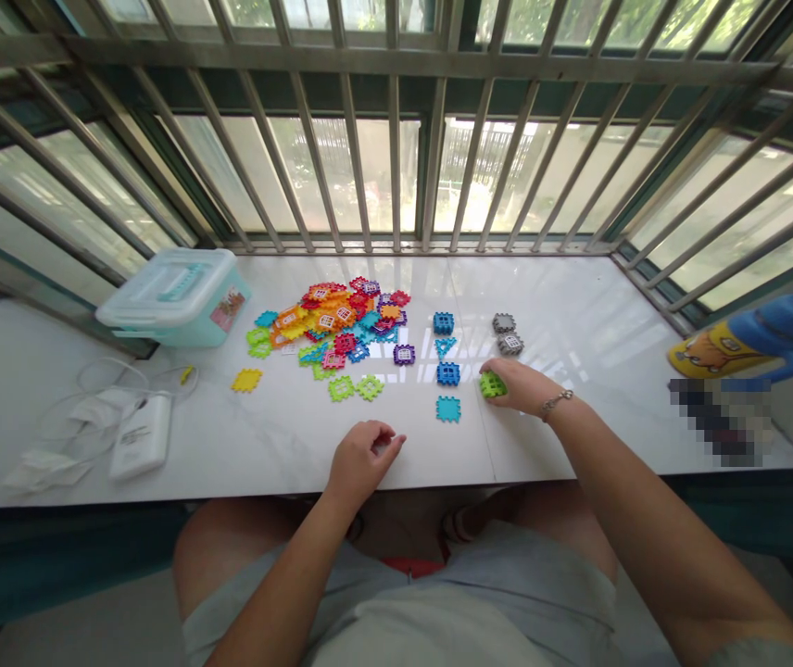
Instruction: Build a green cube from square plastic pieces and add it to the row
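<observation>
My right hand (522,386) grips a stack of green plastic building tiles (492,384) with toothed edges, low over the white surface. Just behind it are two grey tile stacks (509,344). To its left runs a column of blue pieces: a blue stack (443,322), a light-blue triangle piece (445,347), another blue stack (447,373) and a flat light-blue square tile (447,409). My left hand (367,460) hovers near the front edge holding nothing, fingers curled with the thumb and index tip apart. Two loose green tiles (342,388) lie beyond it.
A mixed heap of coloured tiles (331,320) covers the middle left, with a yellow tile (247,381) apart. At left stand a lidded teal box (174,296) and a white device (141,435) with cables. A blue-yellow bottle (750,343) lies right. Metal bars (395,167) line the back.
</observation>
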A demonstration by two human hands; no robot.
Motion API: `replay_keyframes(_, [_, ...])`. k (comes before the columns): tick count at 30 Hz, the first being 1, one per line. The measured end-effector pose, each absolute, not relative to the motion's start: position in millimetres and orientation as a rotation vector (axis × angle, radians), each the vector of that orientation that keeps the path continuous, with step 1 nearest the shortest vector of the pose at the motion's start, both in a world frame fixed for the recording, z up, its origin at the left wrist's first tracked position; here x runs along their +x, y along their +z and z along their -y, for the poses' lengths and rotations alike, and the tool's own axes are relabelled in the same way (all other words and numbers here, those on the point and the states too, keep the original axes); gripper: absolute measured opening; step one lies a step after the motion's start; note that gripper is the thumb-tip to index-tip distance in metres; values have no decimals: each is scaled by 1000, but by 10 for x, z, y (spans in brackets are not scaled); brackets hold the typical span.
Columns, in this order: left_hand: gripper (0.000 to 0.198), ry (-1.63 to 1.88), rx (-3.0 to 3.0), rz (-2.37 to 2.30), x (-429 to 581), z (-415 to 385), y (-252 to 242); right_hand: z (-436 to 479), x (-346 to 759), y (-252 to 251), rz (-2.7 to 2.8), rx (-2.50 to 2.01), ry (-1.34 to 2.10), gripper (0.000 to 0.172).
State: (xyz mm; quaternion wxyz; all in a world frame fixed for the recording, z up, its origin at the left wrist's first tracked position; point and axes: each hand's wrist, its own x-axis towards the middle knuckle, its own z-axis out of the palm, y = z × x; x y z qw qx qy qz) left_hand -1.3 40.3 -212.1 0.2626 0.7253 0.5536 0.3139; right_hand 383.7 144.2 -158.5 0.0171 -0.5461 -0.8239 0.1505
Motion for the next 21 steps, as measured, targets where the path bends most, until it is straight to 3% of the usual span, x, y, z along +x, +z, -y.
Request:
replay_keyframes(6, [26,844,1983,-1500,-10,-405,-2119,-1436,3854,-1612,2543,-1667,471,55])
replay_keyframes(12, [25,840,1988,-1491,-14,-403,-2128,-1343,3875,-1566,2496,-1703,446,69])
replay_keyframes(14, [25,841,1984,-1493,-13,-403,-2126,-1243,3864,-1507,2461,-1680,359,62])
replay_keyframes(19, [25,841,1990,-1488,-9,-405,-2115,-915,3767,-1441,2384,-1617,82,26])
replay_keyframes(21, [25,836,2004,-1485,-7,-407,-2111,-831,3721,-1477,2414,-1643,35,21])
